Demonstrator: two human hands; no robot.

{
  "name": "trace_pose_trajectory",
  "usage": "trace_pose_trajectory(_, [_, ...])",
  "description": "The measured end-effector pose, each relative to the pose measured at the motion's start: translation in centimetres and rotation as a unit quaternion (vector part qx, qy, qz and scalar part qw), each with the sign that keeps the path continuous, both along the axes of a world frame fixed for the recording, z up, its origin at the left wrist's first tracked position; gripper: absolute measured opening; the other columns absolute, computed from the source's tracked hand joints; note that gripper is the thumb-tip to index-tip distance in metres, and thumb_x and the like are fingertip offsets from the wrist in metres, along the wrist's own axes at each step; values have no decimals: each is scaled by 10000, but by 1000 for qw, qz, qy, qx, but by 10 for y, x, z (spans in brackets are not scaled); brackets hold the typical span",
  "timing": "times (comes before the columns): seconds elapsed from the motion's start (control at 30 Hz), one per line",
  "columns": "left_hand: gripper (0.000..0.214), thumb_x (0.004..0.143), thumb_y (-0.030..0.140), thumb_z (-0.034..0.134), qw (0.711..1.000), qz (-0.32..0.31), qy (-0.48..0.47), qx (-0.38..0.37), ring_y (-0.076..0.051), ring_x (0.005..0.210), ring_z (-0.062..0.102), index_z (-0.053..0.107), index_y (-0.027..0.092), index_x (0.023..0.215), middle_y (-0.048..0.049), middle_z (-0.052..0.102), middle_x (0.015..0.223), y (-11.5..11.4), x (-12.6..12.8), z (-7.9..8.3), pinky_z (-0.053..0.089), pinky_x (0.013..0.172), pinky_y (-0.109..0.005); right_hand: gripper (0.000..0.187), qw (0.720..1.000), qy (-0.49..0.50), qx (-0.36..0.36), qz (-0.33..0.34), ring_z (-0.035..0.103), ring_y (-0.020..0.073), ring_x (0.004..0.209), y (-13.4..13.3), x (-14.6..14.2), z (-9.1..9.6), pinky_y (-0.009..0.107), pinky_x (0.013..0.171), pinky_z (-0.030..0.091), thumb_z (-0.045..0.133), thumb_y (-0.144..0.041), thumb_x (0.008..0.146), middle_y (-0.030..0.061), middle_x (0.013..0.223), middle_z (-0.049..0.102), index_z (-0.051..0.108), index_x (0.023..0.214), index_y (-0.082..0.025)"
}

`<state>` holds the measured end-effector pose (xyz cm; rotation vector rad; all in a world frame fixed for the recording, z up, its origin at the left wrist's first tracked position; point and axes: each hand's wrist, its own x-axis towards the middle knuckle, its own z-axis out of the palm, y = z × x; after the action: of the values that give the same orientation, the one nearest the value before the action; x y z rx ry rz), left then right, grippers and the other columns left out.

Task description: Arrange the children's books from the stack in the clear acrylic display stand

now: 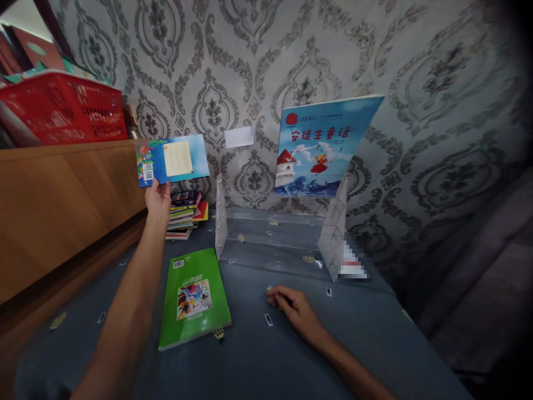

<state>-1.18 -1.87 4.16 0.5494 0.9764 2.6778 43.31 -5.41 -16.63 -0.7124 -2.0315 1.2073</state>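
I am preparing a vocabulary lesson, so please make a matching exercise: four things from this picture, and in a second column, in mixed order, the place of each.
Things
1. small blue book
2. green book
3. lighthouse book
4. red basket

Places
A. on top of the wooden cabinet
B. upright on the clear stand
C. held up in the left hand
D. flat on the table

Pairs: 1-C, 2-D, 3-B, 4-A

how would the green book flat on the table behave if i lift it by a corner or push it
The green book looks thin and soft-covered, so it would probably droop if lifted by a corner. Lying flat on the blue cloth, it would likely drag rather than slide.
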Motion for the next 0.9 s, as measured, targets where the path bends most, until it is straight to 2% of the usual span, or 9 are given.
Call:
trace_pose_trajectory(0.07, [157, 1015, 164, 494, 1000, 8, -11, -16, -87, 932, 683, 603, 194, 1125, -24, 702, 1016, 8, -3, 5, 601, 816, -203, 359, 1000, 2, 5, -1, 677, 218, 751, 0, 0, 0, 345, 740, 548, 475, -466, 920, 63, 776, 704, 713, 915, -197])
trace_pose_trajectory(0.13, [209, 1021, 161, 478, 998, 15, -28, -50, -105, 954, 678, 583, 198, 1197, -34, 690, 1051, 12, -7, -2, 606, 810, -235, 353, 1000, 2, 7, 1, 675, 217, 758, -1, 0, 0, 345, 741, 545, 461, -443, 931, 64, 788, 705, 714, 915, -197])
trace_pose_trajectory(0.33, [342, 965, 359, 626, 971, -33, -34, -235, -212, 1011, 656, 604, 166, 1246, -98, 633, 1224, 0, -7, -60, 590, 842, -407, 355, 1000, -1, -1, -6, 692, 235, 784, -2, 2, 0, 363, 753, 552, 472, -446, 924, 78, 816, 721, 721, 951, -194])
trace_pose_trajectory(0.43, [328, 971, 368, 618, 947, -63, 17, -315, -198, 974, 662, 610, 154, 1219, -87, 648, 1178, -15, -3, -92, 588, 827, -396, 345, 1000, 1, 4, 3, 697, 230, 787, -2, 1, 1, 355, 752, 555, 462, -423, 926, 78, 825, 729, 722, 946, -196])
trace_pose_trajectory(0.5, [283, 957, 375, 633, 926, -81, 67, -362, -172, 868, 672, 648, 137, 1112, -67, 684, 1043, -29, 3, -112, 585, 763, -353, 335, 1000, 2, 9, 4, 697, 225, 776, -1, 0, 1, 347, 745, 555, 459, -399, 920, 75, 813, 729, 724, 933, -194])
trace_pose_trajectory(0.6, [272, 833, 406, 740, 888, -107, 160, -418, -181, 757, 672, 708, 140, 874, -47, 714, 808, -57, 14, -142, 559, 687, -303, 311, 1000, 1, 9, 5, 698, 215, 769, -1, -1, 0, 336, 743, 553, 466, -356, 906, 69, 808, 733, 727, 935, -191])
trace_pose_trajectory(0.67, [265, 720, 411, 795, 860, -118, 220, -444, -213, 785, 677, 728, 158, 765, -52, 729, 758, -77, 22, -158, 550, 714, -301, 292, 1000, 2, 7, 5, 701, 209, 773, 0, -2, -1, 330, 744, 550, 471, -329, 902, 68, 819, 739, 726, 925, -189])
trace_pose_trajectory(0.77, [232, 666, 397, 781, 826, -115, 293, -468, -237, 859, 668, 755, 178, 737, -57, 752, 806, -102, 31, -174, 531, 800, -305, 280, 1000, 3, 9, 6, 704, 203, 782, 0, -3, -4, 322, 740, 545, 468, -288, 905, 62, 824, 743, 728, 938, -188])
trace_pose_trajectory(0.9, [268, 695, 417, 700, 794, -97, 353, -485, -254, 871, 658, 776, 191, 816, -70, 762, 859, -118, 36, -181, 516, 829, -326, 275, 1000, 3, 9, 4, 708, 194, 786, -2, -4, -3, 312, 746, 543, 462, -237, 904, 59, 835, 747, 730, 937, -187])
